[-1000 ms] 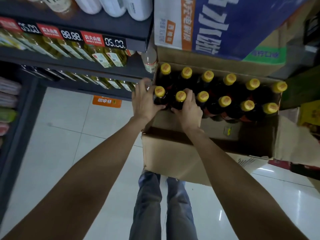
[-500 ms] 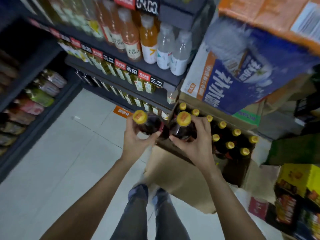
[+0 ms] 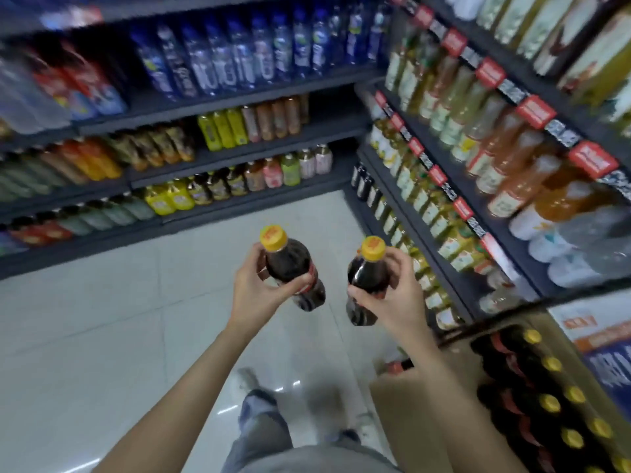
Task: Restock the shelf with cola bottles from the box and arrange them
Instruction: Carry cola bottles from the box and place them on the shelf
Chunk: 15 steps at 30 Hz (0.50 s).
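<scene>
My left hand grips a dark cola bottle with a yellow cap and red label, held upright over the floor. Beside it, my right hand grips a second yellow-capped cola bottle. Both bottles hang in front of me, a little apart. The cardboard box stands at the lower right, and several more yellow-capped cola bottles stand inside it. Drink shelves run ahead and along the right side.
Shelves on the right carry tea and juice bottles behind red price tags. The far shelves hold blue water bottles and mixed drinks. A blue printed carton sits beyond the box. Pale floor tiles stretch left; my legs show below.
Both hands have lifted a cola bottle each out of the box. My view has swung left, away from the box and towards the shelves.
</scene>
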{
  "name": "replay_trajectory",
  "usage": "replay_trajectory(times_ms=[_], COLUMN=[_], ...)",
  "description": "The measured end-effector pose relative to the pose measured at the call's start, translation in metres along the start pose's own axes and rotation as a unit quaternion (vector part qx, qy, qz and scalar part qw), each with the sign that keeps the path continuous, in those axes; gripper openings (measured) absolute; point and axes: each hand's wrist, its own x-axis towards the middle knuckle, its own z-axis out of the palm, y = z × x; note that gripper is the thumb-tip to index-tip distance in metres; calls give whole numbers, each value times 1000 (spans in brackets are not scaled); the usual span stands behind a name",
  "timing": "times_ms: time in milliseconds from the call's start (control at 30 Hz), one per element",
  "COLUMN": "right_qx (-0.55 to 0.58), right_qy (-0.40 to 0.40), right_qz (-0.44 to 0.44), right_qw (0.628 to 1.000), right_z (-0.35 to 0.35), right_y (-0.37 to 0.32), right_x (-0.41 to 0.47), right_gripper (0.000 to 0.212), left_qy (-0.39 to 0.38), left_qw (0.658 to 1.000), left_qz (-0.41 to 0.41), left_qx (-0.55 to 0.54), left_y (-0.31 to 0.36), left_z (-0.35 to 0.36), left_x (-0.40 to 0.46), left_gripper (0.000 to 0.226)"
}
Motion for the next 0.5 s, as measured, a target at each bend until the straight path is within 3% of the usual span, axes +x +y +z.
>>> replay_trajectory(times_ms=[333, 500], right_qx=[5, 9], right_qy=[-148, -192], right_qz=[-97, -170], right_qw=[984, 967], right_z=[293, 416], right_y=[-123, -196], right_x=[80, 118], right_gripper=[64, 52], left_qy=[200, 260], left_qw=[961, 940], left_qz=[8, 30], left_qx=[188, 219], left_y=[-46, -63], left_z=[-293, -418], left_x=[59, 89], left_gripper=[74, 74])
